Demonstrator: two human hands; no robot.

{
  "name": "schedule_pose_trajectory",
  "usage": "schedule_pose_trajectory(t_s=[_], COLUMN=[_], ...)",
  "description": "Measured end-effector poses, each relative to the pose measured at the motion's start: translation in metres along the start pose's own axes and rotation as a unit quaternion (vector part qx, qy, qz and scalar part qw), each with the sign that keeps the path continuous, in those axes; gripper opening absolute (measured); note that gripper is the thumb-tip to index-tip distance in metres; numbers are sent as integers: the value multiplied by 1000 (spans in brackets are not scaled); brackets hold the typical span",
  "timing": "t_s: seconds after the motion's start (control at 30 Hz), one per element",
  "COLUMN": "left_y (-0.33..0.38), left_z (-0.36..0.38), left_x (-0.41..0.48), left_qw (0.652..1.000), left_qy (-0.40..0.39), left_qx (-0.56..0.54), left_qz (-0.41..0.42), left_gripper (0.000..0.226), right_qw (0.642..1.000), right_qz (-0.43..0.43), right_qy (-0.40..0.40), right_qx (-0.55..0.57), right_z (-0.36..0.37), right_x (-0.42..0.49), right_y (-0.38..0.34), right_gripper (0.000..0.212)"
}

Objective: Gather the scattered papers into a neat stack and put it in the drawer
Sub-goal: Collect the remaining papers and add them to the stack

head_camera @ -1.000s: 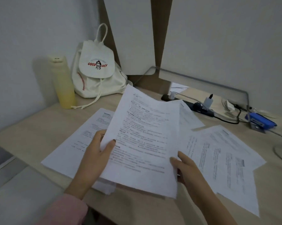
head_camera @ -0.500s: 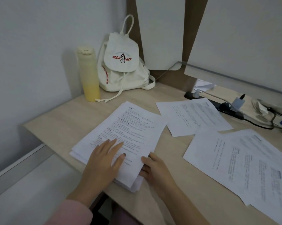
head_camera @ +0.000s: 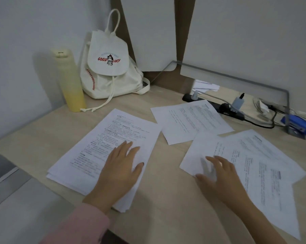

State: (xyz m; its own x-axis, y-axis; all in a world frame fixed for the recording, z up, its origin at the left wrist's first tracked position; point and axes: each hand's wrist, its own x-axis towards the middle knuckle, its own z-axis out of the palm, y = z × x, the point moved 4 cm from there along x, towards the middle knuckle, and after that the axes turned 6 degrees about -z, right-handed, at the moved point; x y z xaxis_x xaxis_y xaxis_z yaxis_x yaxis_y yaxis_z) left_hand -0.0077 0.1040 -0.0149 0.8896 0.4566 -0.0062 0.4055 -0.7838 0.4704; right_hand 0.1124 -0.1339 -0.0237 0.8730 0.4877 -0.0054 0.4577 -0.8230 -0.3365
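A stack of printed papers (head_camera: 95,147) lies on the wooden desk (head_camera: 43,138) near its front left edge. My left hand (head_camera: 121,168) rests flat on the stack's lower right part, fingers spread. A single sheet (head_camera: 191,120) lies behind, at the centre. Several overlapping sheets (head_camera: 254,164) are spread on the right. My right hand (head_camera: 217,175) lies with fingers apart on the near left corner of those sheets. No drawer is in view.
A pale yellow bottle (head_camera: 70,81) and a white drawstring backpack (head_camera: 110,67) stand at the back left. A black power strip (head_camera: 224,107) with plugs and cables runs along the back right, next to a blue stapler (head_camera: 298,125).
A second ago both hands held a sheaf of papers up. They laid it on the sheets at the left. My right hand then moved right onto the scattered sheets.
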Motion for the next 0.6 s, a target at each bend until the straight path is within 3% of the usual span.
schedule_pose_trajectory(t_s=[0.07,0.17,0.3,0.37,0.53,0.6], left_y=[39,85,102,99,101,102], left_z=[10,38,77,89,98,100], left_x=[16,40,65,70,65,59], left_qw=[998,993,991,991,991,986], left_qy=[-23,-64,-92,-89,5,37], left_qx=[24,38,64,82,106,118], left_qz=[47,95,76,51,85,109], left_gripper=[54,53,57,56,70,64], right_qw=[997,997,997,994,993,990], right_qz=[6,-11,-55,-78,-107,-122], right_qy=[-55,-29,9,28,49,67], right_qx=[-56,-64,-62,-74,-20,15], right_z=[-1,-1,1,2,0,0], right_x=[-11,-23,-28,-30,-42,-46], right_y=[16,28,33,38,57,68], right_gripper=[74,68,67,52,37,35])
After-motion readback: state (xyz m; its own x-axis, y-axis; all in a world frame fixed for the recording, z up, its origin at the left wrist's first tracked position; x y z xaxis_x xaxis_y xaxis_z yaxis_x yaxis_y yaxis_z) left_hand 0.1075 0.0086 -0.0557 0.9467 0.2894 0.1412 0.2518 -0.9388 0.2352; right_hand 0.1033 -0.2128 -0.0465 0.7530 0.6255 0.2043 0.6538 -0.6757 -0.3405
